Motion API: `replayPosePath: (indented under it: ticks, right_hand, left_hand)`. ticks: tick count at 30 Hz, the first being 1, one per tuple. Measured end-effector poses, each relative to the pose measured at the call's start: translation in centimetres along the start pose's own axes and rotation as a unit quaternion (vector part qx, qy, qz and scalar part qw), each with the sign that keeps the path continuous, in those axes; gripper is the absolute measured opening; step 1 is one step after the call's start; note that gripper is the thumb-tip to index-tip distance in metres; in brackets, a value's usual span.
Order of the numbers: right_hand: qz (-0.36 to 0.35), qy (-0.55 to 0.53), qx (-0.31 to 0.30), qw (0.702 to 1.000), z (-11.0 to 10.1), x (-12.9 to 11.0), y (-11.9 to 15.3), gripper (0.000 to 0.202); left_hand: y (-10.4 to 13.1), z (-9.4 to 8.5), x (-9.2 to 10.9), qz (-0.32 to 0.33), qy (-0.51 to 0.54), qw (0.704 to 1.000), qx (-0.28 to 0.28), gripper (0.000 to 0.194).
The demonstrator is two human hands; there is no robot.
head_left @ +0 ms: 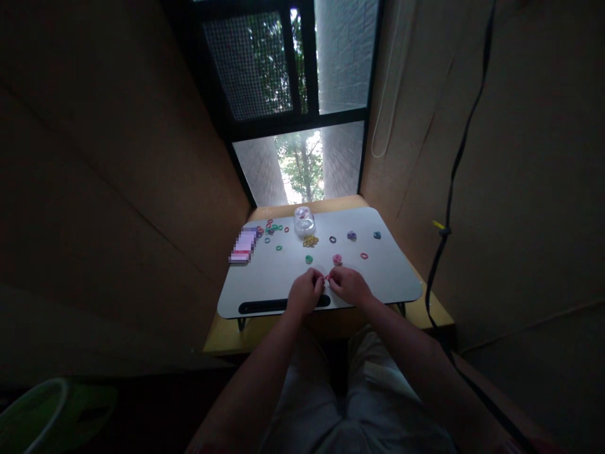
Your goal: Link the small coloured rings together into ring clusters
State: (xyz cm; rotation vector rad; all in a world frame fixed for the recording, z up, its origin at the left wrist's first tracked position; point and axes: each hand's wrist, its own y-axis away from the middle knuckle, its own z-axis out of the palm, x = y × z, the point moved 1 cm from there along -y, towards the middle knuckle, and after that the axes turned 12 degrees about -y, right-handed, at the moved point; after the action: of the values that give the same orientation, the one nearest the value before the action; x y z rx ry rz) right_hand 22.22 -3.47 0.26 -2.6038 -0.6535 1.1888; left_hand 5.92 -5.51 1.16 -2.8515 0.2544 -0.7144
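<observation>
Close together over the front part of a white lap table (378,284), my left hand (307,291) and my right hand (348,285) pinch a small pink-red band (326,277) between their fingertips. Just beyond them lie a green bunch (309,259) and a pink bunch (337,259) of small rings. A red ring (364,256) is to the right. Farther back are a yellow bunch (311,241), a dark ring (333,239), a purple-grey bunch (351,235) and a teal bunch (377,234). Several red and green rings (271,230) are scattered at the back left.
A clear plastic jar (304,222) stands at the table's back. A pixelated flat pink-purple item (244,245) lies at the left edge. The table has a black slot (262,306) in front. A dark strap (454,170) hangs at right; a green basin (61,416) is lower left.
</observation>
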Motion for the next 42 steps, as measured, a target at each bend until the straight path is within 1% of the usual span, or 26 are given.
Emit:
replayPosePath:
  ticks: [5, 8, 12, 20, 27, 30, 33, 38, 42]
  right_hand:
    - [-0.007, 0.000, -0.010, 1.000, 0.2, 0.2, 0.0, 0.009]
    - [-0.003, 0.001, -0.013, 1.000, 0.2, 0.3, 0.0, 0.009]
    - [0.003, 0.003, -0.009, 1.000, 0.1, 0.2, 0.0, 0.009]
    - [0.003, -0.006, -0.010, 1.000, -0.1, 0.0, 0.1, 0.009]
    - [0.006, -0.027, -0.002, 1.000, -0.2, -0.2, 0.0, 0.011]
    - [-0.001, -0.051, 0.003, 0.999, -0.2, 0.0, -0.1, 0.012]
    - [0.001, -0.098, 0.011, 0.995, -0.3, 0.5, -0.4, 0.013]
    - [0.026, -0.207, 0.018, 0.978, -0.4, 1.6, -1.2, 0.013]
    - [0.033, -0.246, 0.025, 0.968, -0.5, 1.9, -1.6, 0.014]
  left_hand:
    - [0.0, -0.2, 0.2, 0.018, 0.056, 0.998, -0.010, 0.021]
    - [0.0, -0.3, 0.3, 0.024, 0.033, 0.999, -0.017, 0.020]
    - [0.0, -0.3, 0.4, 0.013, -0.004, 1.000, -0.007, 0.016]
    - [-0.1, -0.3, 0.4, 0.007, -0.013, 1.000, -0.005, 0.012]
    - [0.0, -0.2, 0.2, 0.017, -0.013, 1.000, -0.002, 0.016]
    - [0.0, -0.2, 0.3, 0.012, -0.019, 1.000, -0.010, 0.016]
    - [0.0, -0.3, 0.3, 0.012, -0.027, 0.999, -0.015, 0.017]
    - [-0.1, -0.3, 0.4, 0.025, -0.031, 0.999, -0.014, 0.016]
    - [-0.2, -0.2, 0.3, 0.026, -0.031, 0.999, -0.020, 0.015]
